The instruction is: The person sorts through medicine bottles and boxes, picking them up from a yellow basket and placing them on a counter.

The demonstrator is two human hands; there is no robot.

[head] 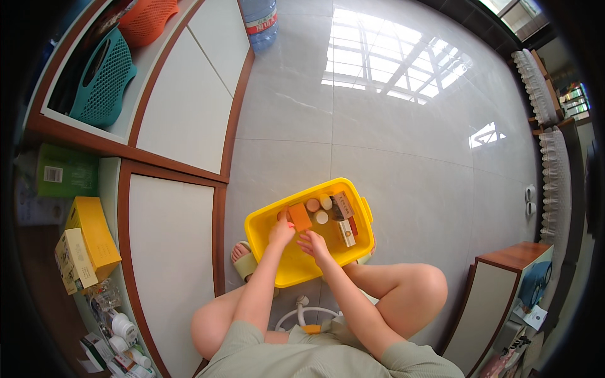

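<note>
A yellow plastic tub (295,273) stands on the floor between my feet. Inside it, my left hand (282,230) grips an orange box (300,217) by its left side. My right hand (314,244) hovers by the box's near edge, fingers apart and nothing held; whether its fingertips touch the box I cannot tell. Beyond the box are a jar with a brownish lid (313,205), a pale yellow-capped container (325,201) and a white-capped one (322,217). Toward the tub's right end lie a brown printed box (343,205) and a small cream box (347,234).
At left, a white cabinet (172,231) with brown trim holds a teal basket (105,80), an orange basket (146,21), yellow boxes (96,236) and white bottles (124,327). A large water bottle (261,23) stands ahead. A small cabinet (491,293) is at right.
</note>
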